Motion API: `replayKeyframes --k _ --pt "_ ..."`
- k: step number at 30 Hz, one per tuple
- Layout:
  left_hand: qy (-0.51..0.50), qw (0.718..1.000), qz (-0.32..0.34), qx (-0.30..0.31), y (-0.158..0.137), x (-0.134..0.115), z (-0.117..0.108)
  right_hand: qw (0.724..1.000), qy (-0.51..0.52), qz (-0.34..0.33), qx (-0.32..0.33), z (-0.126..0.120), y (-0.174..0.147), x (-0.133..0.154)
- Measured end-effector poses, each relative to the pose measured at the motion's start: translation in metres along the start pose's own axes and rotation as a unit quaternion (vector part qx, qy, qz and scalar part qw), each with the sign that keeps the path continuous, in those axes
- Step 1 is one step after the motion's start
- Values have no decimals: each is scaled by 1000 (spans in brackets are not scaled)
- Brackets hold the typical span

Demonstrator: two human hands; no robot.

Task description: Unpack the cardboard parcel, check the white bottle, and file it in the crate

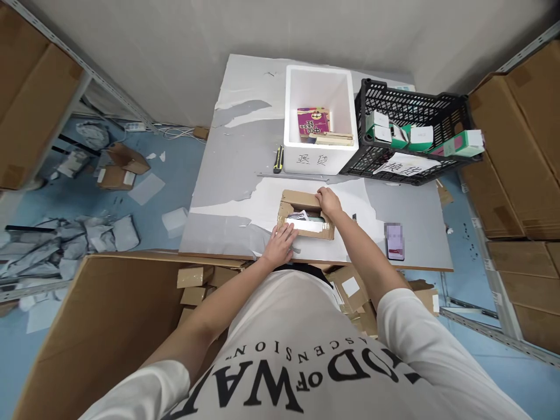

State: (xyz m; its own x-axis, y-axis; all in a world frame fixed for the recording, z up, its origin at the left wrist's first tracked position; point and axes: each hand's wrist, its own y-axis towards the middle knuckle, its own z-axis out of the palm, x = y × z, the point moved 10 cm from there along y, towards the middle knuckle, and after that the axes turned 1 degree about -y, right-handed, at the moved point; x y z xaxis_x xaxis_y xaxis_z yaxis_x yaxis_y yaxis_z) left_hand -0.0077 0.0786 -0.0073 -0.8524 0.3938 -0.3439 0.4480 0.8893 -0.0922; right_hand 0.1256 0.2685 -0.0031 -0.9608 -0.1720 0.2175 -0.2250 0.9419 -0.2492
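A small brown cardboard box [308,200] lies with its top open near the front edge of the table. Inside are a white item with dark print [300,215] and something greenish, partly covered by the walls; I cannot make out their kind. My left hand [281,242] holds the box at its front left corner, fingers over the edge. At the back right, my right hand [329,202] is closed on the raised cardboard flap. A white label strip [306,225] shows along the front of the box.
Behind the box stand a white foam box [321,160] with books [314,122] and a black crate [365,157] holding green-white cartons [464,143]. A utility knife [279,159] and a phone [394,241] lie on the table [205,227]. A large carton [131,303] stands at front left.
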Motion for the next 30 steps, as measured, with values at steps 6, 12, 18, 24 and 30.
replayKeyframes --k 6,12,18,24,30 --pt "-16 1000 1 -25 9 9 -15 988 25 -109 -104 -13 -26 12" --pt "-71 995 17 -69 31 49 -43 938 -36 -344 -34 -6 -100 66" --pt "-138 982 125 -16 50 78 -41 971 -77 -213 81 20 -102 69" --pt "-136 989 62 14 61 93 -31 980 -122 -151 54 39 -126 73" --pt "-116 990 53 51 61 89 -27 971 -96 -218 -35 74 -172 73"
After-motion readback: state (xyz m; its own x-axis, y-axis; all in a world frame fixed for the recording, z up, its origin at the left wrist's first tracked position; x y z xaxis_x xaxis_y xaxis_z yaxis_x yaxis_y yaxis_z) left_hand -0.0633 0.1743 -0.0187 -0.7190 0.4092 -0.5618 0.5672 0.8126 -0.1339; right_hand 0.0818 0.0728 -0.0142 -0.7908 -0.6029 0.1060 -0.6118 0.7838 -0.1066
